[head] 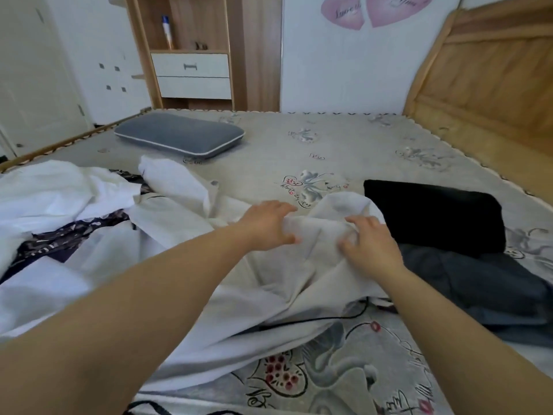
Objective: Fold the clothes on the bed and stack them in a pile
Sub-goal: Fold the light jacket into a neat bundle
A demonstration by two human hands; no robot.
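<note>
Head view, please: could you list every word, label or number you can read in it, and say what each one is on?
"Love" plus blurred letters: on the left pink heart sticker on the wall.
Right pink heart sticker: script, too blurred to read.
Bed sheet: handwritten-style script by the heart prints, upside down and too small to read.
Dark patterned garment: pale lettering, illegible.
Bottle on the shelf: no label readable.

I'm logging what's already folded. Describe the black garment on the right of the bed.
The black garment looks folded into a flat, roughly rectangular bundle of matte, soft-looking fabric. It lies on the patterned bed cover, its near edge resting on a crumpled dark grey garment. Neither hand touches it; its type is unclear.
</note>
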